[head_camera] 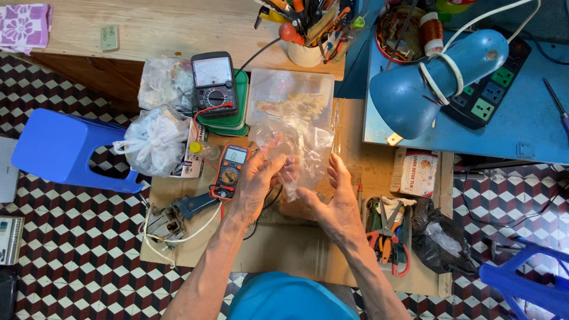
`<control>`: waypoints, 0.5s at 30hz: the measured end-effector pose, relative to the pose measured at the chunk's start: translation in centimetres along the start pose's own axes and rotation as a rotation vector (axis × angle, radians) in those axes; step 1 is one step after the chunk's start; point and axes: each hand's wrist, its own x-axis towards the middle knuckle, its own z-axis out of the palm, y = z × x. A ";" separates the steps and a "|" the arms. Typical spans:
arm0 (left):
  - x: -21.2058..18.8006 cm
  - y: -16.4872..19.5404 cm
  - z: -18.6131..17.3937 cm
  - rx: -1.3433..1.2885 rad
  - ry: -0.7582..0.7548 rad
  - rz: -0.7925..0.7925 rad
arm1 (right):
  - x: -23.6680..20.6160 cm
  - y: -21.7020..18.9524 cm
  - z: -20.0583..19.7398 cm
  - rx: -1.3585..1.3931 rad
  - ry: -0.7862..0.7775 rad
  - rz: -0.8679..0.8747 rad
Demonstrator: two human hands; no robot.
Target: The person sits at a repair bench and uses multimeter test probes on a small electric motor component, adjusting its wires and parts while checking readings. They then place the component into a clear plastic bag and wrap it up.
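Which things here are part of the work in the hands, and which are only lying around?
In hand:
- left hand and right hand, both gripping the clear crinkled plastic bag

Lying about:
- small orange-edged digital multimeter
- large black analogue meter
- blue desk lamp
- knotted white plastic bag
- blue plastic stool
- tray of pliers

left hand [256,178] + right hand [332,198] — gripping clear plastic bag [299,151] | orange multimeter [230,172] — just left
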 end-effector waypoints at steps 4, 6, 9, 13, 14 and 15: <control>-1.8 -0.1 2.5 -0.066 -0.007 -0.048 | -1.4 -2.1 1.9 -0.126 0.057 -0.163; -2.2 -0.5 2.7 0.166 0.012 -0.083 | -1.8 -2.5 2.4 -0.130 0.102 -0.190; -2.2 -0.7 1.7 0.704 0.045 0.040 | -2.5 -2.5 1.4 -0.153 0.084 -0.004; -2.3 1.2 -1.9 1.212 -0.119 0.483 | -2.5 -2.5 -1.7 -0.300 -0.012 0.164; -2.4 1.8 -2.6 1.391 -0.167 0.524 | -2.5 -2.6 -2.1 -0.318 -0.023 0.107; -2.8 2.3 -3.1 1.394 -0.216 0.463 | -2.7 -2.8 -2.5 -0.347 -0.045 0.165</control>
